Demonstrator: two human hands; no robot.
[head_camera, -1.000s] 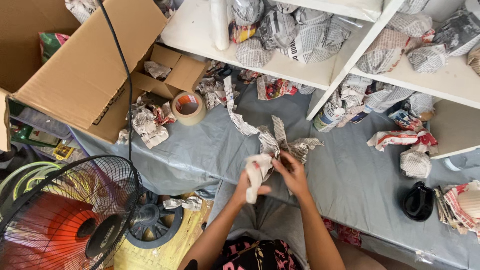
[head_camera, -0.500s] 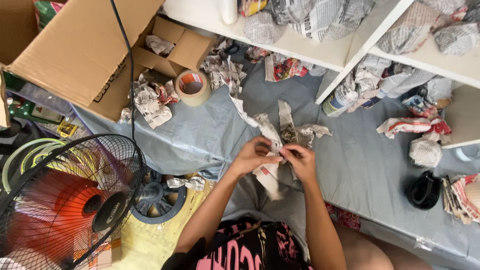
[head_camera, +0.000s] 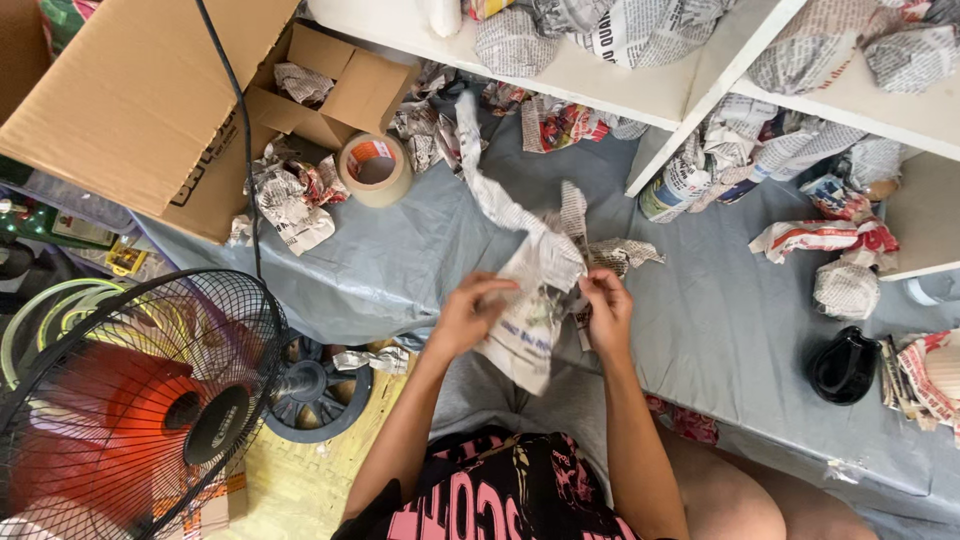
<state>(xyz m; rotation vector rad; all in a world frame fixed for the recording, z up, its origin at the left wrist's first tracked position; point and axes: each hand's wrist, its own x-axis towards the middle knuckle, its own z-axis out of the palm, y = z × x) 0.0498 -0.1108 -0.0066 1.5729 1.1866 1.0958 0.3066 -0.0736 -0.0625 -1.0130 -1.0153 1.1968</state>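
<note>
Here, closest to the camera, the left hand (head_camera: 468, 312) and the right hand (head_camera: 606, 310) each pinch an edge of a crumpled sheet of newspaper (head_camera: 528, 300) — grasped on both sides and held just above the grey tarp (head_camera: 720, 330), over the person's lap. Half a second ago the hands were nearly touching around a bunched wad; now they are apart and the sheet hangs wider between them. To the left stands a black-caged floor fan (head_camera: 120, 400) with red blades. On the tarp to the right lies a small black object (head_camera: 845, 365), beside a stack of printed red-and-white papers (head_camera: 925, 375). Farther out, a roll of tan packing tape (head_camera: 376, 168) with an orange inner label sits upright near loose newspaper scraps (head_camera: 290, 200). Behind it a big brown cardboard box (head_camera: 130, 100) lies tipped, black print along one flap, with a smaller open carton (head_camera: 340, 85) against it. Farthest away, white shelves (head_camera: 600, 80) hold newspaper-wrapped bundles (head_camera: 630, 30) — more wrapped bottle-shaped packages (head_camera: 700, 170) lie beneath the slanted divider.
</note>
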